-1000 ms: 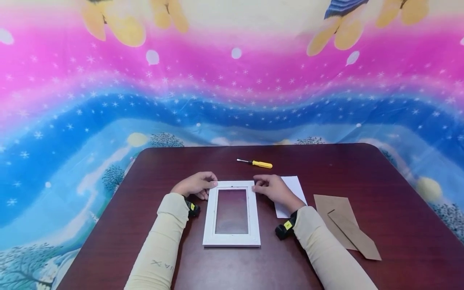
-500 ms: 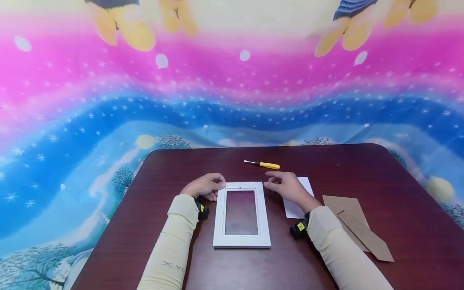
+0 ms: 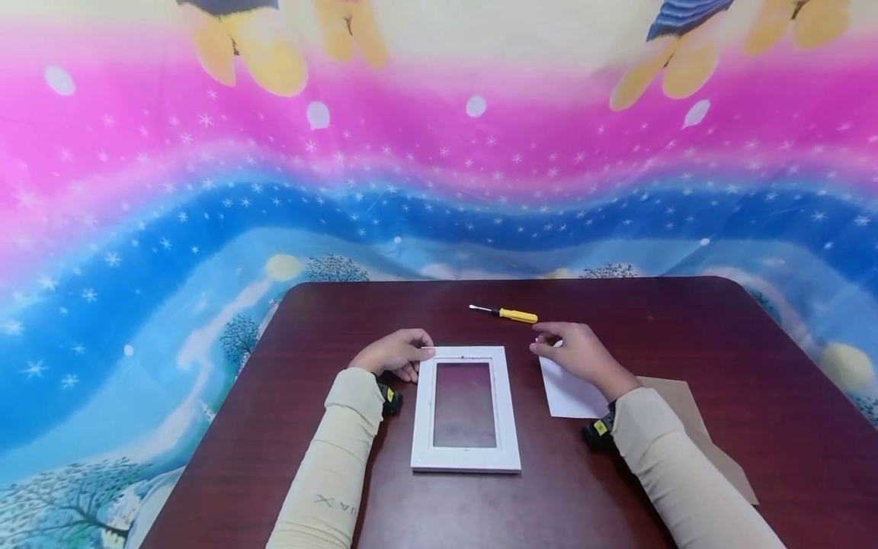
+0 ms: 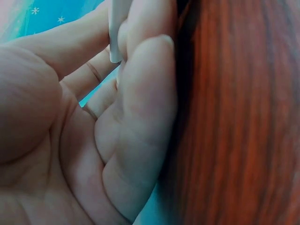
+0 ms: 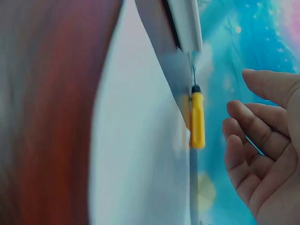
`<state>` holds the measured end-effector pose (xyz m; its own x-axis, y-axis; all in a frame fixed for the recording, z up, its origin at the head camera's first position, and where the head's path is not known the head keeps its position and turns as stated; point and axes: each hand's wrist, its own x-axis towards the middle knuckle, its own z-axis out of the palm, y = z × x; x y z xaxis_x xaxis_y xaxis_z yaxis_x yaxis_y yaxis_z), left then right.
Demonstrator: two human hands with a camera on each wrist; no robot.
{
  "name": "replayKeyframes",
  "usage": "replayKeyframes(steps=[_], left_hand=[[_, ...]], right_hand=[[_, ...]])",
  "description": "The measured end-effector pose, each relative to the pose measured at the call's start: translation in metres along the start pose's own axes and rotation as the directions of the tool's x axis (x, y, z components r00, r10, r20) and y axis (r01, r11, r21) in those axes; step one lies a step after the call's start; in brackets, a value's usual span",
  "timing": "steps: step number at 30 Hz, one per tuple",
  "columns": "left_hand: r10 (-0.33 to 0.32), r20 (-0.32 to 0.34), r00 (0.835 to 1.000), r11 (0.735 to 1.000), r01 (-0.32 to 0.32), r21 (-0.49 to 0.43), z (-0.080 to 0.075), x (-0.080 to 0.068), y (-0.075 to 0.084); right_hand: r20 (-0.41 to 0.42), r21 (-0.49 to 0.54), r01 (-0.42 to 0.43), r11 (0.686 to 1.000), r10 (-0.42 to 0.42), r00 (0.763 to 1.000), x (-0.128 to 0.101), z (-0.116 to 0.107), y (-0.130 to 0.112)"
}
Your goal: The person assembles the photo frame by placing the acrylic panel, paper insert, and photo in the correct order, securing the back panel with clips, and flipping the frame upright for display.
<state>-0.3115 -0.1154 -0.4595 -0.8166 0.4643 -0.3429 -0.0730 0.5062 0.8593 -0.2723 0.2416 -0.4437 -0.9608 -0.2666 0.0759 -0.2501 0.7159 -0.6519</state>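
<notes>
"Held what with the left hand (image 3: pixel 394 354)?"

"Pinched the white frame (image 3: pixel 507 404) at its far left corner, thumb and fingers closed together on the rim. Kept flat on the table (image 3: pixel 439 515), stretching from that grip to the right and back toward the body."

"And with the right hand (image 3: pixel 575 352)?"

"Gripped nothing. Held thumb and forefinger apart, other fingers loosely bent, well to the right of the left grip. Hung over the far end of the white sheet (image 3: pixel 576 393), just beside the handle of the yellow screwdriver (image 3: pixel 517 315). Showed a gap to the white sheet in the right wrist view; could not tell from above."

"Saw anything else?"

"Spotted a brown board (image 3: pixel 679 396), nearer the body than the right hand and partly hidden under the right sleeve (image 3: pixel 686 473)."

"Got how far?"

"Judged only partway. Found no backing on the white frame; found white sheet and brown board loose, outside the rim, right of the left grip. Left undone, as far as shown: any joining of the three. Could not tell whether glazed."
</notes>
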Motion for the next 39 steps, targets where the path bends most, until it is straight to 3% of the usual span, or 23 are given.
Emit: replayKeyframes(steps=[11, 16, 24, 32, 39], left_hand=[[-0.008, -0.003, 1.0, 1.0, 0.008, 0.0, 0.0, -0.001, 0.002], [-0.009, 0.015, 1.0, 1.0, 0.009, -0.01, 0.0, -0.001, 0.002], [-0.013, 0.006, 1.0, 1.0, 0.013, -0.02, -0.002, 0.0, -0.001], [-0.003, 0.015, 1.0, 1.0, 0.003, 0.001, 0.003, 0.001, 0.001], [-0.006, 0.001, 1.0, 1.0, 0.006, 0.013, 0.0, -0.004, 0.003]], right_hand=[[-0.056, -0.072, -0.055, 0.996, 0.051, 0.997, 0.0, -0.031, 0.033], [-0.019, -0.101, -0.118, 0.988, 0.117, 0.993, -0.003, -0.04, 0.047], [-0.001, -0.115, -0.155, 0.981, 0.155, 0.988, -0.003, -0.049, 0.052], [0.051, -0.177, -0.198, 0.964, 0.21, 0.976, -0.012, -0.044, 0.065], [0.094, -0.203, -0.223, 0.953, 0.246, 0.965, -0.01, -0.048, 0.061]])
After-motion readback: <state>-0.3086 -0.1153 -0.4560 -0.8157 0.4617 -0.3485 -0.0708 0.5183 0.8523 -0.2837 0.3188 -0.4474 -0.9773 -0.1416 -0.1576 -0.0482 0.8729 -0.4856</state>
